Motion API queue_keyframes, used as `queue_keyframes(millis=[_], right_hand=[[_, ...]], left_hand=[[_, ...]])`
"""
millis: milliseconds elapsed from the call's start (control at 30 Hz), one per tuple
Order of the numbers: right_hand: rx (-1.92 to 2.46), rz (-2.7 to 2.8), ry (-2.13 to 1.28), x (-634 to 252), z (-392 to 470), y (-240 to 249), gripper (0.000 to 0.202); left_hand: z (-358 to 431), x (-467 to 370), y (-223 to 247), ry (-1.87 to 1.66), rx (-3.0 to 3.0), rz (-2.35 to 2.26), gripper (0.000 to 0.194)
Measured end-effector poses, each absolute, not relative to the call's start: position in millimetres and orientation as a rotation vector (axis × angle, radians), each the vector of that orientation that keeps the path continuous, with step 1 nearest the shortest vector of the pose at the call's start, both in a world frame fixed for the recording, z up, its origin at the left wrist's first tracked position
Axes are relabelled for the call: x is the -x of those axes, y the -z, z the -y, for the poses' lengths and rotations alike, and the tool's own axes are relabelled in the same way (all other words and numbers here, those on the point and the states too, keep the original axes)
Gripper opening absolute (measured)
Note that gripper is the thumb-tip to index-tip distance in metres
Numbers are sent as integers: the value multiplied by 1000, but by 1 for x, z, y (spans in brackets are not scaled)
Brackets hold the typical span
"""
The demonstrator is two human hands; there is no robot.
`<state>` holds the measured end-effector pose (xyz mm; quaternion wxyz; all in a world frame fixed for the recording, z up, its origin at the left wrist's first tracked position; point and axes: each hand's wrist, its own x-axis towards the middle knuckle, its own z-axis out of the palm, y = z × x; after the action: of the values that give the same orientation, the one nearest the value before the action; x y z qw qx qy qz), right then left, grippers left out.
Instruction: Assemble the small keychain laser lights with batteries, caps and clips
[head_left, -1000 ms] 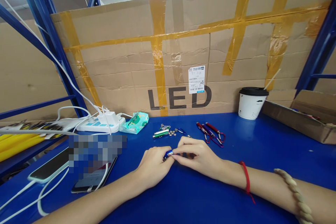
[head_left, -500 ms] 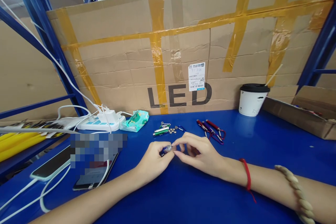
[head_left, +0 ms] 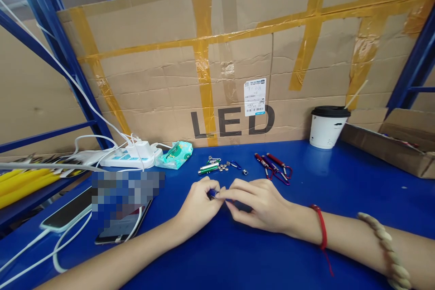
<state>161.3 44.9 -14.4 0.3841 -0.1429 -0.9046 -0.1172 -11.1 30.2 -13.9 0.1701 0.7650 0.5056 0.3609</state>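
Note:
My left hand is closed around a small blue flashlight tube, with most of its length hidden in the fist. My right hand has its bent fingers at the near end of this tube, the index fingertip touching it. Just beyond the right fingers, a small silver metal cap lies on the blue table. Farther back are green and silver tubes, several button cells and a blue carabiner clip. Red and purple pen lights with carabiners lie to their right.
A white paper cup with a black lid and straw stands back right, beside an open cardboard box. At left lie phones, white cables and a power strip near a green tissue pack. A taped cardboard wall closes the back.
The silver cap now lies on the table past my right hand. The clear silvery end at my left fist no longer shows; the blue tube does. My right fingers have shifted onto its end.

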Motion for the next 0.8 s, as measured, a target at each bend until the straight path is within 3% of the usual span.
queue_keyframes(millis=[133,300,467,567,800], right_hand=[[529,2251,12,-161,-48,17,16],[780,2227,-204,-160,-52,17,13],[939,2279,-200,-157,-54,14,11],[1039,2289,-165,-157,-53,14,16],[1040,2250,-170,-160,-59,19,17]], left_hand=[[-27,13,13,-1004,-2373,-1613,7],[-29,17,12,-460,-2902,-1847,41],[-30,17,6,-184,-2962,-1925,57],[-30,18,8,-300,-2904,-1858,58],[-31,18,12,-726,-2552,-1653,25]])
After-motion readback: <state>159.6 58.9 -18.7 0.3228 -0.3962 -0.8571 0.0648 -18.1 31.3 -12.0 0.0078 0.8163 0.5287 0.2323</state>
